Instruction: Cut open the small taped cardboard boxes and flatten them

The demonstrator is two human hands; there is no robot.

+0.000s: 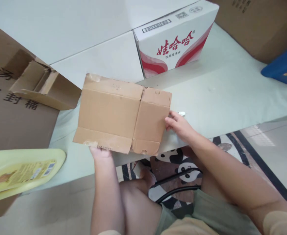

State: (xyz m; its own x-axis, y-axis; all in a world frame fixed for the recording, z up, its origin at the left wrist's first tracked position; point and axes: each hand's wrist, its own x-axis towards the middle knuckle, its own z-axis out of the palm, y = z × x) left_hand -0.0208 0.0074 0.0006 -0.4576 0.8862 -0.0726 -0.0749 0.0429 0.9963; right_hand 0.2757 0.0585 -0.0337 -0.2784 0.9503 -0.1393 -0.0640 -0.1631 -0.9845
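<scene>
Our left hand [100, 152], its fingers hidden from us, supports the flattened brown cardboard box [110, 112] above the pale green table [226, 94]. Our right hand [179, 125] half-curls at the box's right edge; we cannot tell its grip.

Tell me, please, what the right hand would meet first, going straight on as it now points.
Most likely the flat, unfolded brown cardboard box, at its right edge; the right hand may already touch it.

Pale cream top [189, 227], short cream sleeves [281, 222], grey-green shorts [221, 209], bare forearms [216, 160], bare fingers [170, 123]
</scene>
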